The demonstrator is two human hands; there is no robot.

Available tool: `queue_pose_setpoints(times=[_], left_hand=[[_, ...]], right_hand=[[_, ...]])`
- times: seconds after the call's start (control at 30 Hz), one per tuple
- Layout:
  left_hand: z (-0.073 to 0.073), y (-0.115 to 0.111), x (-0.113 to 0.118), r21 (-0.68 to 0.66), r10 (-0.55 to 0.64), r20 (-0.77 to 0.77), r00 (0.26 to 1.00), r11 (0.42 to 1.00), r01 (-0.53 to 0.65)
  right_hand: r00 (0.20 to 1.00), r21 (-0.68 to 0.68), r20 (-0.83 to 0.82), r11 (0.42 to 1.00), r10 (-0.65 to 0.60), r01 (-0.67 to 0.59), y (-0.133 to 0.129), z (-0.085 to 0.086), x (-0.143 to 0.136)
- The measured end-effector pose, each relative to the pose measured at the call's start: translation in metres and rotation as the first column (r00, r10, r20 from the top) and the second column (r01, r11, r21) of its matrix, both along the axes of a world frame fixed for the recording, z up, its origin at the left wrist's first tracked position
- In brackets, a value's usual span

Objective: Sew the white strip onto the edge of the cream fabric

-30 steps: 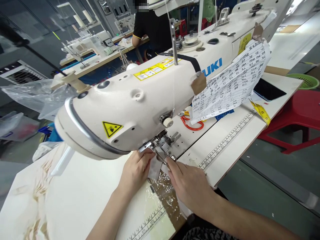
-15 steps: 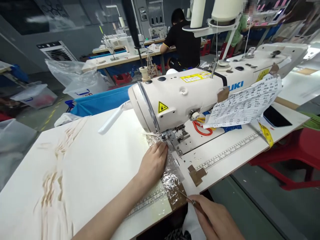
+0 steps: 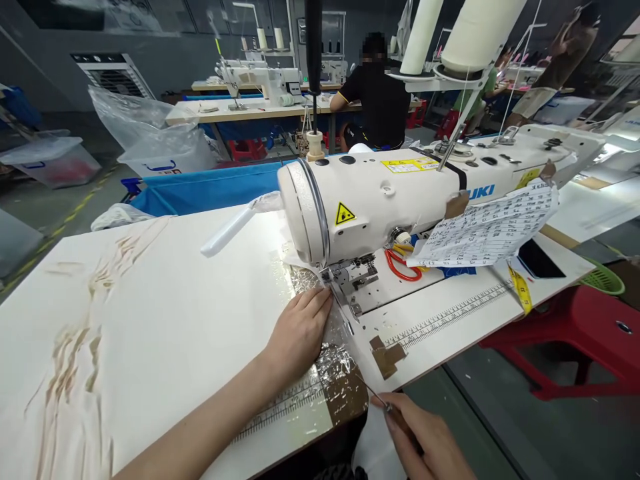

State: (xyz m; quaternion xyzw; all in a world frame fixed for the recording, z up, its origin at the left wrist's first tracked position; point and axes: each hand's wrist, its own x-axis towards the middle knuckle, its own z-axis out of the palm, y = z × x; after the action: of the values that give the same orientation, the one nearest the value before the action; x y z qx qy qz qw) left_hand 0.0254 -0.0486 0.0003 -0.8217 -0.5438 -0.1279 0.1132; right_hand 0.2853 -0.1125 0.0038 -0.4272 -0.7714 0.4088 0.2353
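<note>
The left hand (image 3: pixel 300 330) lies palm down beside the sewing machine (image 3: pixel 360 207), fingers together; whether they pinch anything cannot be told, as the fingertips are partly hidden. The right hand (image 3: pixel 420 433) is closed round the handle of a thin pointed tool (image 3: pixel 389 408), its tip reaching toward the left hand. White cloth (image 3: pixel 377 445) hangs just beside the right hand, below the table edge. It looks light, soft and limp, likely to slide on the shiny film (image 3: pixel 340 360) under the left hand, so flat fingers near the needle would suit it. The tool seems stiff and light, best held by its handle.
</note>
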Motion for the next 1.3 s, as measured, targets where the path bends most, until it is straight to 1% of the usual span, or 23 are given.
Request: queue_pose_setpoints(times=[0.1, 0.17, 0.2, 0.23, 0.27, 0.33, 0.37, 0.4, 0.43, 0.47, 0.5, 0.6, 0.67, 0.77, 0.83, 0.9, 1.0, 1.07, 1.13, 1.23, 1.3], left_hand=[[-0.002, 0.004, -0.005, 0.012, -0.028, 0.091, 0.995, 1.0, 0.027], [-0.001, 0.007, -0.009, 0.013, -0.061, 0.133, 0.989, 0.998, 0.06], [-0.001, 0.008, -0.012, 0.009, -0.077, 0.149, 0.986, 0.997, 0.076], [0.0, 0.009, -0.014, 0.005, -0.091, 0.165, 0.982, 0.996, 0.091], [0.0, 0.01, -0.016, -0.002, -0.102, 0.181, 0.978, 0.995, 0.105], [0.001, 0.01, -0.02, -0.021, -0.119, 0.205, 0.972, 0.992, 0.126], [0.002, 0.01, -0.022, -0.028, -0.126, 0.207, 0.97, 0.991, 0.135], [0.001, 0.009, -0.022, -0.027, -0.131, 0.199, 0.971, 0.99, 0.139], [0.001, 0.008, -0.022, -0.019, -0.134, 0.182, 0.974, 0.99, 0.14], [0.0, 0.008, -0.02, -0.003, -0.134, 0.159, 0.978, 0.991, 0.136], [-0.001, 0.007, -0.018, 0.017, -0.13, 0.133, 0.983, 0.992, 0.129], [-0.001, 0.008, -0.01, 0.056, -0.09, 0.073, 0.993, 0.995, 0.086], [0.002, 0.011, -0.005, 0.056, -0.061, 0.06, 0.996, 0.997, 0.057], [0.007, 0.016, -0.002, 0.071, -0.044, 0.075, 0.996, 0.997, 0.039], [0.009, 0.018, -0.004, 0.095, -0.072, 0.122, 0.99, 0.994, 0.061], [0.009, 0.019, -0.008, 0.105, -0.127, 0.203, 0.971, 0.989, 0.108], [0.007, 0.019, -0.015, 0.087, -0.2, 0.305, 0.931, 0.979, 0.182], [0.005, 0.019, -0.017, 0.074, -0.204, 0.308, 0.929, 0.979, 0.19], [0.004, 0.019, -0.018, 0.07, -0.166, 0.265, 0.95, 0.986, 0.153], [0.003, 0.019, -0.017, 0.088, -0.088, 0.185, 0.979, 0.993, 0.073], [0.005, 0.018, -0.016, 0.101, -0.068, 0.173, 0.983, 0.994, 0.051]], right_hand=[[0.993, -0.118, -0.08, 0.99, -0.092, 0.082, 0.003, -0.004, -0.002], [0.964, -0.241, -0.154, 0.954, -0.218, 0.177, 0.004, -0.006, -0.006], [0.937, -0.325, -0.198, 0.922, -0.286, 0.213, 0.003, -0.006, -0.009], [0.901, -0.428, -0.246, 0.874, -0.358, 0.23, 0.002, -0.007, -0.012], [0.853, -0.548, -0.288, 0.805, -0.436, 0.226, 0.001, -0.007, -0.016], [0.728, -0.774, -0.325, 0.612, -0.604, 0.164, -0.004, -0.007, -0.024], [0.669, -0.847, -0.313, 0.517, -0.675, 0.125, -0.007, -0.007, -0.029], [0.627, -0.891, -0.289, 0.443, -0.724, 0.1, -0.011, -0.007, -0.032], [0.607, -0.908, -0.268, 0.406, -0.748, 0.1, -0.013, -0.007, -0.035], [0.613, -0.904, -0.259, 0.411, -0.746, 0.118, -0.015, -0.007, -0.038], [0.634, -0.882, -0.265, 0.449, -0.727, 0.146, -0.016, -0.007, -0.039], [0.724, -0.755, -0.288, 0.614, -0.626, 0.23, -0.015, -0.006, -0.039], [0.775, -0.666, -0.28, 0.696, -0.566, 0.268, -0.01, -0.004, -0.037], [0.842, -0.563, -0.234, 0.773, -0.487, 0.291, 0.0, 0.0, -0.035], [0.877, -0.492, -0.208, 0.821, -0.433, 0.289, 0.006, 0.003, -0.034], [0.909, -0.419, -0.188, 0.868, -0.372, 0.268, 0.011, 0.005, -0.033], [0.941, -0.348, -0.153, 0.907, -0.303, 0.236, 0.017, 0.005, -0.031], [0.945, -0.308, -0.142, 0.921, -0.293, 0.24, 0.019, 0.005, -0.032], [0.948, -0.253, -0.148, 0.937, -0.282, 0.24, 0.022, 0.005, -0.034], [0.962, -0.177, -0.153, 0.964, -0.225, 0.197, 0.029, 0.008, -0.039], [0.971, -0.144, -0.148, 0.975, -0.188, 0.167, 0.034, 0.011, -0.042]])
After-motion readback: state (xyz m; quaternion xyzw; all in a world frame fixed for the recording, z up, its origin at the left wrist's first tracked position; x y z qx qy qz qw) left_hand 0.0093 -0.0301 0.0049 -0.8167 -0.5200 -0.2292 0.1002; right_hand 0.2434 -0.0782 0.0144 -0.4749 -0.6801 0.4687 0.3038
